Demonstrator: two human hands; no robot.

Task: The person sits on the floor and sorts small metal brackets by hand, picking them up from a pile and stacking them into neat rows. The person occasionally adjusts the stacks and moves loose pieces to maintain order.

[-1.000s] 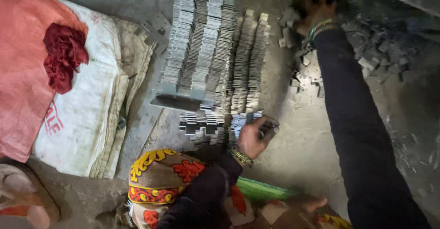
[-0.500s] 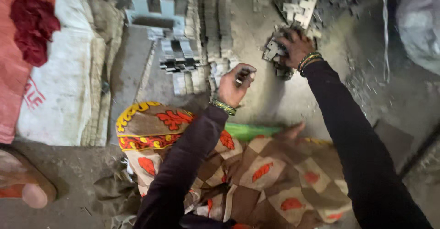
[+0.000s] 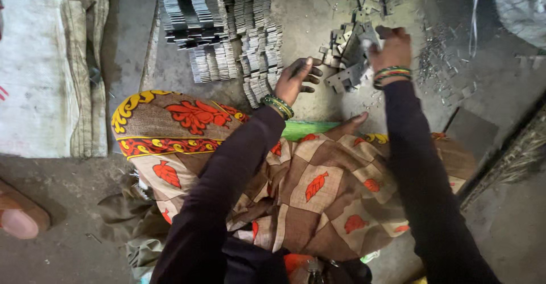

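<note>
A: Where's the right hand (image 3: 392,48)?

B: Upper right of centre, at the near edge of the loose pile of flat grey metal pieces (image 3: 355,31) on the concrete floor (image 3: 500,221). Fingers curled down over a few stampings (image 3: 348,75), w/ the pieces sticking out left and below the knuckles, touching them. Looks like a grip, but the fingertips are hidden behind the hand, so can't tell how tight.

A: Left hand (image 3: 298,79)?

B: Just left of that, mid-frame, approx. level w/ the right wrist. Palm up, fingers spread and loose, released. A thin dark strip seems to lie across the palm; too blurred to be sure. It's apart from the pile, close to the lower end of the stacked rows of metal pieces (image 3: 227,31).

A: Stacks where?

B: Top centre-left, neat ridged rows on edge, running down toward the left wrist. Bangles on both wrists, dark sleeves.

A: Rest?

B: Patterned brown and orange cloth (image 3: 318,193) over the lap, lower centre. A white sack (image 3: 40,73) along the left edge. A sandal (image 3: 20,216) bottom left.
</note>
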